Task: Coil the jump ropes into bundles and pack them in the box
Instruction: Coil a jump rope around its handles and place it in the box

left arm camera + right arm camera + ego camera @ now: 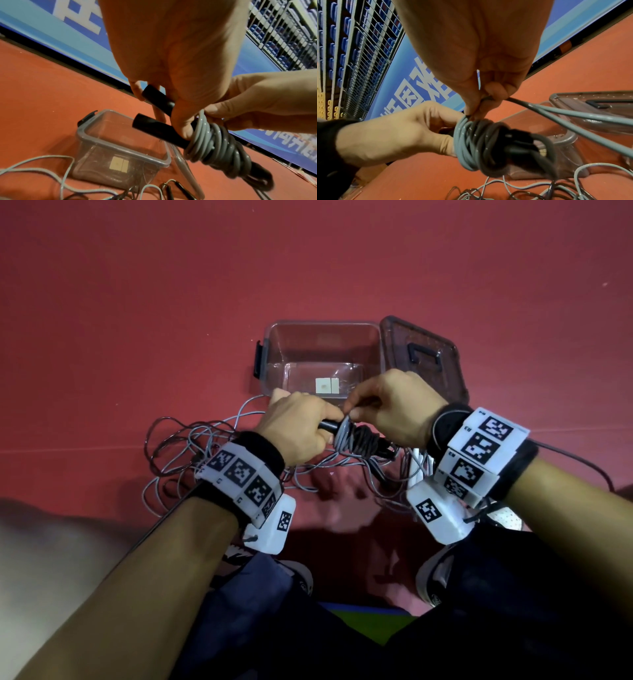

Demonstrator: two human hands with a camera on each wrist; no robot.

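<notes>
My left hand grips two black jump-rope handles side by side, with grey cord wound round them into a bundle. My right hand pinches the grey cord just above the bundle. The clear plastic box stands on the floor right behind my hands, with only a small label on its bottom. Loose grey and dark ropes lie tangled on the floor under my hands.
The box's dark clear lid leans against its right side. White rope handles lie below my right hand. Red floor stretches all round. My shoes are near the bottom.
</notes>
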